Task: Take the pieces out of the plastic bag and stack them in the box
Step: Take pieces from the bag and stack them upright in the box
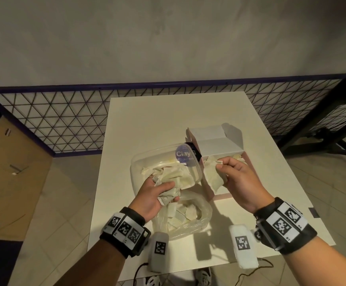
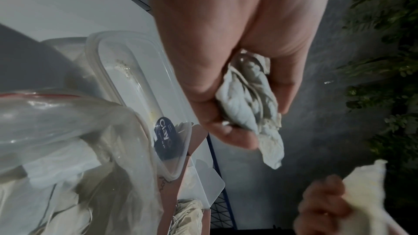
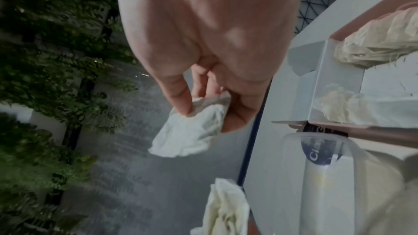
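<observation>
while both your hands hover over the white table [image 1: 139,120], your left hand [image 1: 155,195] grips a crumpled bunch of cream cloth pieces [image 1: 169,189], fingers and thumb curled tight round it, just on the near side of the clear plastic tub [image 1: 136,162]. the left wrist view shows the same bunch [image 2: 251,103] squeezed in your palm with its tail hanging out below the thumb. your right hand [image 1: 238,178] pinches a single cream piece [image 1: 213,176] between thumb and fingertips, to the right of the tub and over the near part of the pink box [image 1: 222,196]; the piece dangles from the pinch. in the right wrist view your thumb and index finger [image 3: 178,96] close on its upper edge while the rest of it [image 3: 192,131] hangs loose. the box stands open just right of the tub, touching it or nearly so, its white lid flap [image 1: 219,146] raised at the far end, and a few cream pieces lie inside it [image 3: 380,42]. the tub carries a dark round label reading "clay" [image 1: 183,154]. the plastic bag [image 1: 188,219] lies just nearer to you than the tub, slumped open, with more cream pieces showing through it.
</observation>
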### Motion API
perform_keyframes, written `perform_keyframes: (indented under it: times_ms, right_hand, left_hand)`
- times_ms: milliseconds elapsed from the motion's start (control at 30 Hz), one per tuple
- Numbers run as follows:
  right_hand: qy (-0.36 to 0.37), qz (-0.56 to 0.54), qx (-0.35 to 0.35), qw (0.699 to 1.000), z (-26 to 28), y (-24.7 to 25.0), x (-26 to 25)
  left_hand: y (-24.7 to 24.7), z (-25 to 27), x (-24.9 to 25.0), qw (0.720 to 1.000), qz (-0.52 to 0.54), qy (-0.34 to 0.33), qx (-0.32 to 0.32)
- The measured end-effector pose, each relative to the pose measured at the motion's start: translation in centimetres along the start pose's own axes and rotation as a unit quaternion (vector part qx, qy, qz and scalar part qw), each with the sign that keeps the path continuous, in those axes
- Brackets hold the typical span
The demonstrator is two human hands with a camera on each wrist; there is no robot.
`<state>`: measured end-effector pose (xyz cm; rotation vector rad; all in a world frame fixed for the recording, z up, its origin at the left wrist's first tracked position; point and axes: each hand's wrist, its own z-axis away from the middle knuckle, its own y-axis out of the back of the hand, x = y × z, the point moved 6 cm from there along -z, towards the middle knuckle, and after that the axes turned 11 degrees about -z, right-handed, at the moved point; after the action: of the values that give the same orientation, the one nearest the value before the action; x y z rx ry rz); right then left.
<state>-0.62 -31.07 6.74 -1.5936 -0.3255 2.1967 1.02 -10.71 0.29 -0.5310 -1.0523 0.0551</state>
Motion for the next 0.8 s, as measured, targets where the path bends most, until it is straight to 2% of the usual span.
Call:
perform_keyframes:
  times_ms: [100,200,467,600,800]
  right_hand:
    - [-0.053,-0.024,-0.039,0.998,0.6,-1.4,0.8]
    - [-0.079,-0.022,-0.025,0.996,0.7,-2.8,2.7]
    - [-0.029,0.056,0.077,0.995,-0.6,-3.2,5.2]
    - [-0.006,0.112,0.092,0.989,-0.7,-3.3,5.0]
    - [0.001,0.104,0.071,0.992,-0.8,-3.9,4.9]
  left_hand:
    - [-0.6,0.0,0.0,1.000,-0.028,-0.013,0.005]
    - [-1.1,-0.2,-0.3,0.998,-0.060,-0.022,0.013]
    - [-1.8,-0.5,-0.6,0.996,-0.083,-0.038,0.014]
    - [-2.0,-0.4,-0.3,0.995,-0.084,-0.045,0.021]
    - [-2.1,-0.7,-0.6,0.996,-0.071,-0.042,0.022]
